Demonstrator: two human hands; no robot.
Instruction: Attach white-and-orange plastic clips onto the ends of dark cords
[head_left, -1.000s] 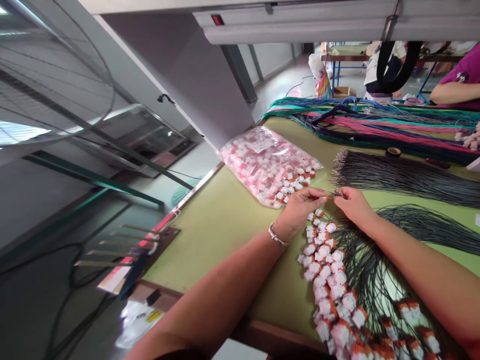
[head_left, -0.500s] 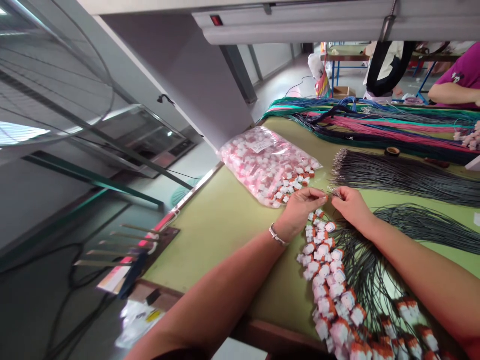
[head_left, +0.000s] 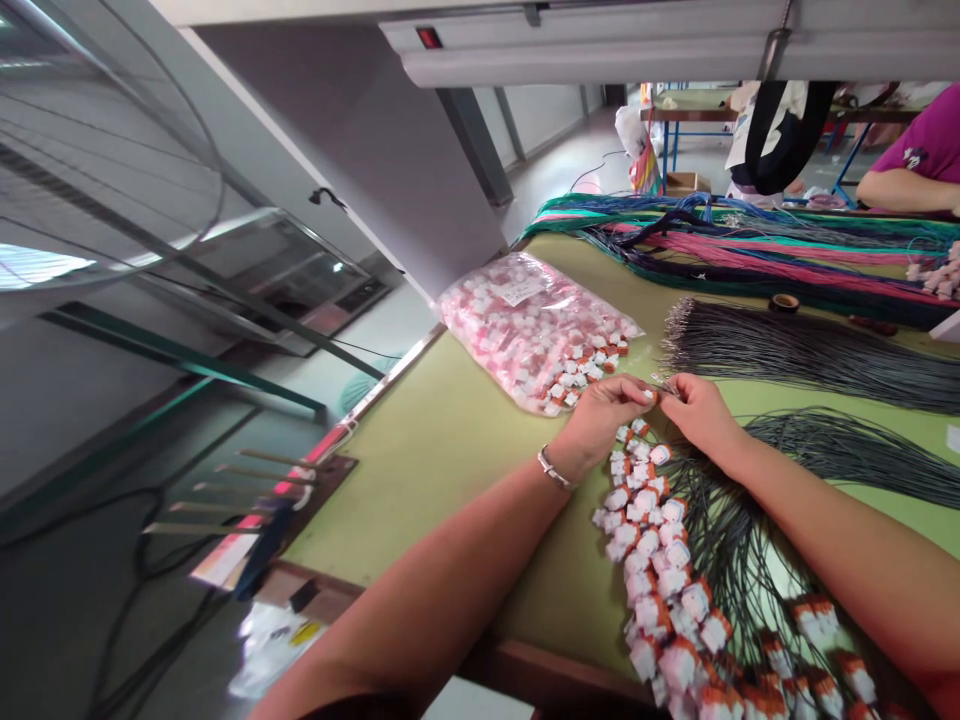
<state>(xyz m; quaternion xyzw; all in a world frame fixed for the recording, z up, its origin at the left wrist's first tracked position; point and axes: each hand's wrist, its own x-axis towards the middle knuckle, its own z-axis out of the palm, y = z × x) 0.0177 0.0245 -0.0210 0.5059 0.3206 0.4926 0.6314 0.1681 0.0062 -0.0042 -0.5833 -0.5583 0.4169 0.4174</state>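
Observation:
Between the fingertips of my left hand [head_left: 609, 412] is a small white and orange connector housing [head_left: 649, 396]. Close against it, my right hand [head_left: 696, 412] pinches dark wires [head_left: 666, 388] with bright metal ends. Whether a wire end sits inside the housing is too small to tell. Below my hands lies a long pile of finished-looking wired connectors [head_left: 660, 560], white and orange, with dark wires trailing right. Beside my left hand rests a clear plastic bag [head_left: 517, 325] full of loose connector housings, some showing at its mouth [head_left: 581, 378].
A bundle of black wires [head_left: 795, 345] with bare metal ends lies right of the bag, near a tape roll [head_left: 784, 302]. Coloured cables [head_left: 675, 225] cross the table's [head_left: 420, 480] back. A metal-pronged rack [head_left: 247, 490] sticks out at the left edge. A co-worker's arm [head_left: 907, 190] shows top right.
The housing in my left fingers has turned, so more of its white side shows. My right hand has shifted slightly left, bringing the wires nearer to it.

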